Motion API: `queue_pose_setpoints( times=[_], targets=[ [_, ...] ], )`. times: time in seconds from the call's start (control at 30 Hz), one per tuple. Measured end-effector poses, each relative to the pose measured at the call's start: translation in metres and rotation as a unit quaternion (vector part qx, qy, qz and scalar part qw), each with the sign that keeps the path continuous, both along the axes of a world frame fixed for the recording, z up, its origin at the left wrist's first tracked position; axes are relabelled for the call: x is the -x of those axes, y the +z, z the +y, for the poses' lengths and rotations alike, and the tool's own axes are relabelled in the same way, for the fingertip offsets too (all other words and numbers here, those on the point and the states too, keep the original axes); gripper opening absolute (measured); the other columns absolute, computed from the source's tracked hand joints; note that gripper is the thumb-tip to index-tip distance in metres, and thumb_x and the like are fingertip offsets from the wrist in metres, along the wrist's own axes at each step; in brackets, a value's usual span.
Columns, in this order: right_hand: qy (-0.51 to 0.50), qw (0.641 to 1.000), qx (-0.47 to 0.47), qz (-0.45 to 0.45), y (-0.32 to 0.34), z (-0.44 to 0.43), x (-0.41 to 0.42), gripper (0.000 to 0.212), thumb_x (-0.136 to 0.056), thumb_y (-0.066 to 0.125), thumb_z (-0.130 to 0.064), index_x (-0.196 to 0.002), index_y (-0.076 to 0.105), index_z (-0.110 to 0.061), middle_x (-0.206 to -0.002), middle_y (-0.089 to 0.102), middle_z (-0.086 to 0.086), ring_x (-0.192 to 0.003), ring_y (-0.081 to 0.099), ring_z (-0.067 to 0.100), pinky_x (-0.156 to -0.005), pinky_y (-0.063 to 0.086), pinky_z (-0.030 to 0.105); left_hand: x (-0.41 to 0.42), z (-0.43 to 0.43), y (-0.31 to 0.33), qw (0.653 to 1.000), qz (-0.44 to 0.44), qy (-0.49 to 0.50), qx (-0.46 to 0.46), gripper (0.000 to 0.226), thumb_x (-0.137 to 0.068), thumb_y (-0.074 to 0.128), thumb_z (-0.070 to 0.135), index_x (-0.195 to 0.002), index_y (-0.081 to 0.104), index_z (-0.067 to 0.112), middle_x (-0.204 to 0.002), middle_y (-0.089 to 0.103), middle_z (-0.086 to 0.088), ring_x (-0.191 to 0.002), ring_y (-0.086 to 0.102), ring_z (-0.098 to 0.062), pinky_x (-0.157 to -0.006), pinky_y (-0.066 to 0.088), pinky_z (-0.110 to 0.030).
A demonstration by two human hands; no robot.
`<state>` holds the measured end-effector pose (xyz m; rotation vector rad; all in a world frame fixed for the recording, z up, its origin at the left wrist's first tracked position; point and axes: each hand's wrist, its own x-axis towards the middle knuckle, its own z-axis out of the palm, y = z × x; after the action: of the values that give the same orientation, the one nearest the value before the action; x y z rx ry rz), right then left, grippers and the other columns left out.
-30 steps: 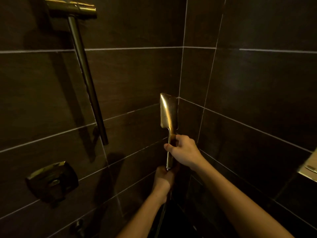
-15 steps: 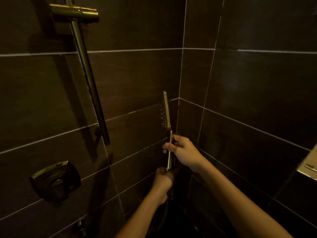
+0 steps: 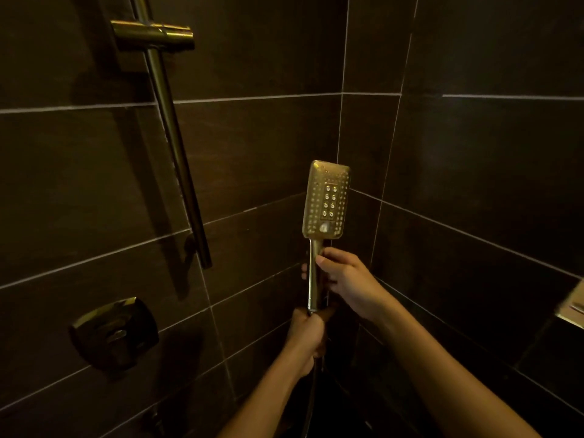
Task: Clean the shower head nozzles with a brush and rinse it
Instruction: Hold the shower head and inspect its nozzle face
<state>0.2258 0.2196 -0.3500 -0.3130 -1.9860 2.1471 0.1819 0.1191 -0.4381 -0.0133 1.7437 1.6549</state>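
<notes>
A gold rectangular shower head (image 3: 326, 202) stands upright in front of the tiled corner, its nozzle face turned toward me. My right hand (image 3: 344, 279) grips the upper part of its slim handle, fingers wrapped round it. My left hand (image 3: 308, 336) grips the bottom end of the handle where the hose (image 3: 311, 396) joins and drops down out of view. No brush is in view.
A gold slide rail (image 3: 175, 147) with its holder bracket (image 3: 153, 34) runs down the left wall. A gold mixer valve plate (image 3: 115, 333) sits low on that wall. A light shelf edge (image 3: 572, 308) juts in at the far right. Dark tiles surround everything.
The shower head has been rotated on its handle: first its back showed, then its thin edge, and now its nozzle face points at me. Both hands stay on the handle.
</notes>
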Motion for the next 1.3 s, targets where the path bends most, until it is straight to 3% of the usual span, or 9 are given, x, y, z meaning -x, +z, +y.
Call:
queue_pose_setpoints(
  times=[0.1, 0.2, 0.37, 0.53, 0.6, 0.8, 1.0, 1.13, 1.3],
  targets=[
    [-0.038, 0.983, -0.178, -0.015, 0.002, -0.004, 0.001, 0.031, -0.094, 0.066, -0.042, -0.109, 0.072, -0.014, -0.105, 0.072, 0.01, -0.102, 0.069, 0.023, -0.094, 0.055, 0.042, 0.002, 0.0, 0.0, 1.0, -0.007, 0.019, 0.008, 0.045, -0.09, 0.07, 0.038, -0.125, 0.047, 0.021, -0.116, 0.064, -0.009, -0.096, 0.063, -0.023, -0.077, 0.051, -0.037],
    [-0.111, 0.941, -0.318, -0.029, 0.003, -0.008, 0.003, 0.025, -0.085, 0.076, -0.047, -0.097, 0.072, -0.024, -0.085, 0.074, -0.002, -0.077, 0.072, 0.008, -0.071, 0.058, 0.027, 0.0, -0.001, -0.004, 1.0, 0.012, 0.013, 0.012, 0.047, -0.093, 0.069, 0.038, -0.128, 0.045, 0.018, -0.115, 0.063, -0.01, -0.09, 0.062, -0.021, -0.07, 0.05, -0.033],
    [-0.061, 0.96, -0.272, -0.033, 0.002, -0.007, 0.003, 0.014, -0.097, 0.065, -0.03, -0.105, 0.069, -0.02, -0.099, 0.075, 0.006, -0.095, 0.072, 0.019, -0.09, 0.058, 0.043, -0.002, -0.001, -0.001, 0.999, 0.003, 0.028, 0.023, 0.061, -0.088, 0.073, 0.041, -0.137, 0.043, 0.02, -0.131, 0.062, -0.015, -0.114, 0.064, -0.034, -0.089, 0.055, -0.046],
    [-0.042, 0.976, -0.207, -0.044, 0.004, -0.01, 0.001, 0.042, -0.093, 0.065, -0.046, -0.119, 0.066, -0.013, -0.118, 0.071, 0.012, -0.111, 0.068, 0.028, -0.1, 0.054, 0.049, -0.001, -0.004, -0.002, 1.0, -0.009, 0.029, 0.003, 0.06, -0.091, 0.071, 0.039, -0.14, 0.04, 0.024, -0.124, 0.063, -0.011, -0.091, 0.061, -0.023, -0.073, 0.048, -0.035],
    [-0.052, 0.972, -0.227, -0.024, 0.005, -0.01, 0.0, 0.034, -0.092, 0.067, -0.044, -0.109, 0.069, -0.014, -0.109, 0.072, 0.015, -0.101, 0.069, 0.031, -0.093, 0.056, 0.051, 0.001, -0.004, -0.001, 1.0, -0.01, 0.028, 0.005, 0.062, -0.091, 0.072, 0.037, -0.141, 0.039, 0.023, -0.126, 0.062, -0.011, -0.105, 0.063, -0.027, -0.08, 0.049, -0.038],
    [-0.027, 0.993, -0.107, -0.038, 0.006, -0.002, 0.003, 0.022, -0.099, 0.06, -0.024, -0.121, 0.064, -0.021, -0.111, 0.075, 0.003, -0.111, 0.067, 0.017, -0.106, 0.048, 0.048, -0.004, -0.003, 0.005, 1.0, -0.02, 0.016, -0.009, 0.049, -0.09, 0.071, 0.037, -0.13, 0.045, 0.024, -0.114, 0.062, -0.008, -0.086, 0.057, -0.02, -0.069, 0.047, -0.033],
    [-0.172, 0.911, -0.373, -0.043, 0.007, -0.018, 0.008, 0.03, -0.084, 0.078, -0.043, -0.096, 0.067, -0.018, -0.082, 0.071, -0.002, -0.07, 0.071, 0.009, -0.057, 0.056, 0.023, -0.007, -0.001, 0.0, 0.999, 0.012, 0.049, -0.009, 0.044, -0.093, 0.07, 0.033, -0.129, 0.05, 0.018, -0.116, 0.063, -0.01, -0.102, 0.064, -0.029, -0.084, 0.053, -0.041],
    [-0.155, 0.911, -0.377, -0.064, 0.012, -0.018, 0.01, 0.02, -0.088, 0.074, -0.027, -0.085, 0.069, -0.008, -0.073, 0.068, 0.0, -0.062, 0.066, 0.013, -0.057, 0.057, 0.027, -0.009, -0.001, 0.004, 1.0, 0.011, 0.024, 0.017, 0.035, -0.092, 0.069, 0.041, -0.114, 0.049, 0.02, -0.092, 0.062, -0.005, -0.068, 0.057, -0.016, -0.059, 0.046, -0.03],
    [-0.041, 0.955, -0.275, -0.1, 0.02, -0.019, 0.008, 0.024, -0.097, 0.062, -0.026, -0.107, 0.066, -0.005, -0.088, 0.064, 0.008, -0.08, 0.062, 0.021, -0.068, 0.049, 0.033, -0.011, 0.0, 0.001, 1.0, -0.014, 0.013, 0.016, 0.041, -0.094, 0.066, 0.043, -0.119, 0.044, 0.018, -0.081, 0.055, -0.005, -0.055, 0.045, -0.012, -0.05, 0.038, -0.026]
  ],
)
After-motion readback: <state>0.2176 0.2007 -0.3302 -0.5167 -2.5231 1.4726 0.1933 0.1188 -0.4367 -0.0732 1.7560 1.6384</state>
